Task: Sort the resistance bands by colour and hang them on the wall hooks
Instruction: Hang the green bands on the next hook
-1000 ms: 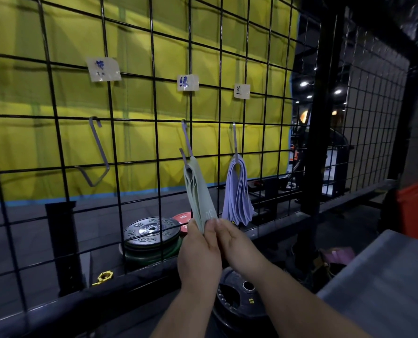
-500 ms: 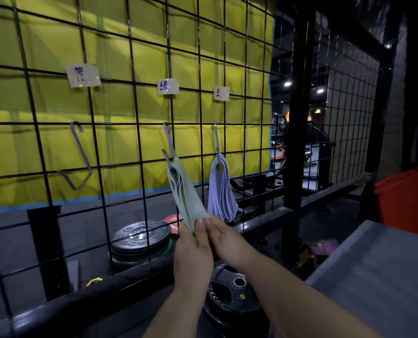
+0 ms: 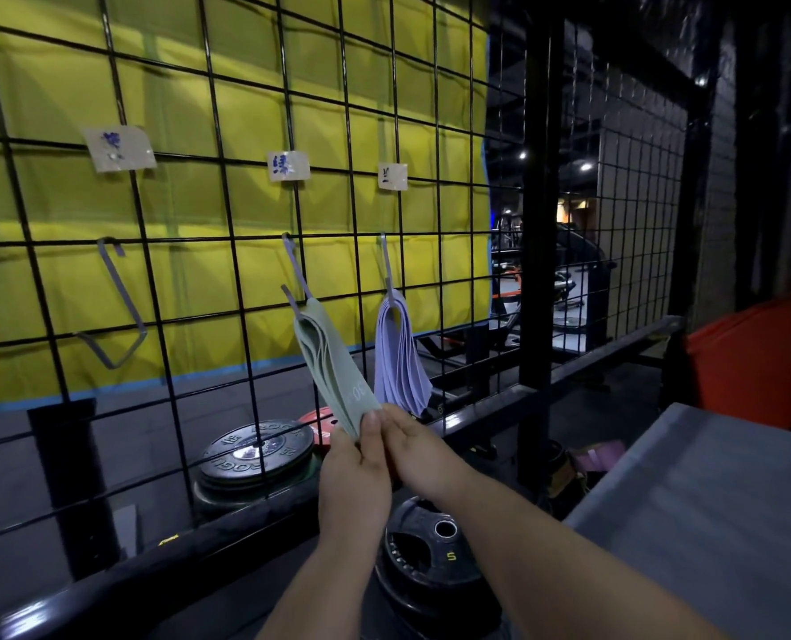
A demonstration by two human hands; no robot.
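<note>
We have the green bands (image 3: 333, 362) looped over the middle hook (image 3: 294, 270) on the wire grid (image 3: 227, 214), near the centre of the frame, and they slant down toward us. Our left hand (image 3: 354, 478) grips their lower end, thumb and fingers clamped on the stack. Our right hand (image 3: 426, 455) meets the same end from the right with its fingers together. We cannot tell whether it pinches the bands or only touches them, because the left hand covers the contact.

Just to the right, the lilac bands (image 3: 400, 358) hang free in a bunch from the right-hand hook (image 3: 386, 261). At the left of the frame, the left hook (image 3: 121, 307) carries nothing. A paper label (image 3: 288, 166) sits above each hook.

We judge the lilac set done and the green set all but done, needing only to be let go. The bare hook suggests one colour is left. The grey tabletop (image 3: 707, 501) at lower right is only partly in view. A pinkish item (image 3: 601, 455) lies beside it, too blurred for us to name.
</note>
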